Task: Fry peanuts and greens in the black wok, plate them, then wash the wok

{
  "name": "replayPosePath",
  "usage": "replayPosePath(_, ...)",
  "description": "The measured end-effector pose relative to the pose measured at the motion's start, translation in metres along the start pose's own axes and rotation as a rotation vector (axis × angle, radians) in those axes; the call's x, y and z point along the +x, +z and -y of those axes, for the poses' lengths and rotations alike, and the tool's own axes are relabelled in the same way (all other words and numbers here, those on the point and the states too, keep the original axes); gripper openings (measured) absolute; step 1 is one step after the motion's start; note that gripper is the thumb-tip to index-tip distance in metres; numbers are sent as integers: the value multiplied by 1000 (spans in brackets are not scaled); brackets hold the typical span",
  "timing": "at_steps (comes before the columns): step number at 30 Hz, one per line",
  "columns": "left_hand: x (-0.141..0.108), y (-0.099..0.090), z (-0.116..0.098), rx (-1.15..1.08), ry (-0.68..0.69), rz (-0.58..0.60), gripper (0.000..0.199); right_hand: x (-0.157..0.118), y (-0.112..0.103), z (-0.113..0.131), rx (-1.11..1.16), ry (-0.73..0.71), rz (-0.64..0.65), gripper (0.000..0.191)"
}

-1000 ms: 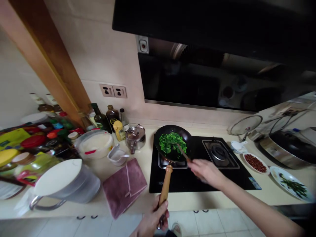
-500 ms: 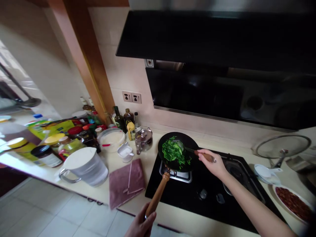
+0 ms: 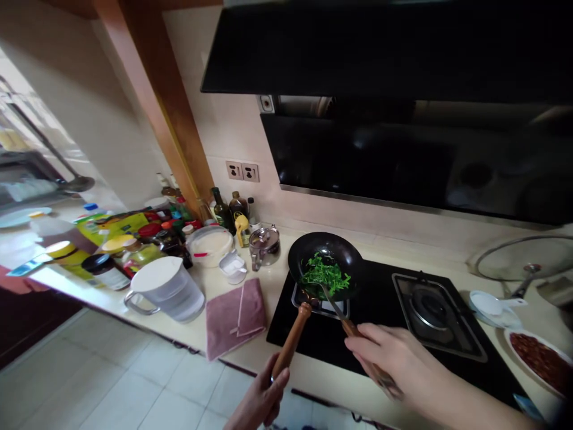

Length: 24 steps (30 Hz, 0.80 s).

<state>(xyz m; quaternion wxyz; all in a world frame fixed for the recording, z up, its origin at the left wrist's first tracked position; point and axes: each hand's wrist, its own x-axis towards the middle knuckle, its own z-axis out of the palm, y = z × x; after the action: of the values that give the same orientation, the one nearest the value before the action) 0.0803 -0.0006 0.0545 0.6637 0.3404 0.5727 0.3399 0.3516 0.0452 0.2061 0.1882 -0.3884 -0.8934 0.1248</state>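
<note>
A black wok (image 3: 295, 254) sits over the left burner of the black stove, with chopped green leaves (image 3: 326, 275) lying in its lower middle. My left hand (image 3: 268, 388) is closed round the wok's wooden handle (image 3: 293, 337). In my right hand (image 3: 387, 358) is the wooden handle of a metal spatula (image 3: 333, 303); its shaft slants into the wok, and its tip is hidden among the leaves near the front rim.
Left of the stove lie a folded mauve cloth (image 3: 235, 319), a water pitcher (image 3: 168, 289), a glass pot (image 3: 265, 246) and several jars and bottles. To the right are a bare burner (image 3: 432, 307), a glass lid (image 3: 514, 260) and a plate of reddish-brown food (image 3: 539, 361).
My right hand has come down and nearer to me, swinging the spatula to the wok's front side. The leaves have shifted down and right and spread. The view has shifted slightly.
</note>
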Motion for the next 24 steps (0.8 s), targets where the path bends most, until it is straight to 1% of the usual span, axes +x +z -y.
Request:
replayPosePath(2,0,2,8,11,30,14,114,15,-2,1,-68,21,19,22)
replayPosePath(3,0,3,13,11,43,22,113,25,-5,-5,-85,64,-14,23)
replayPosePath(6,3,1,28,-2,48,93,117,52,-28,-39,-10,268,-212,20)
replayPosePath(8,6,0,36,-21,55,131,117,64,-45,-65,36,463,-326,15)
replayPosePath(9,8,-1,40,-31,71,134,115,69,-50,-76,84,566,-388,14)
replayPosePath(11,12,-2,44,-63,101,122,111,76,-49,-91,212,726,-502,18)
replayPosePath(13,14,-3,46,-97,125,109,107,80,-37,-98,326,776,-579,26)
replayPosePath(14,15,-3,45,-111,132,103,103,81,-29,-98,356,765,-586,29)
replayPosePath(16,15,-3,43,-133,156,68,96,82,-15,-94,393,717,-559,29)
replayPosePath(17,15,-3,42,-141,175,44,92,82,-11,-91,380,665,-537,27)
replayPosePath(19,14,-4,41,-144,186,11,85,84,-4,-85,262,507,-478,24)
replayPosePath(21,13,-5,40,-127,150,20,85,85,1,-79,93,336,-380,23)
replayPosePath(23,12,-5,40,-102,97,51,90,80,7,-69,-13,209,-230,26)
replayPosePath(24,11,-5,39,-92,80,67,93,73,9,-62,-42,156,-149,27)
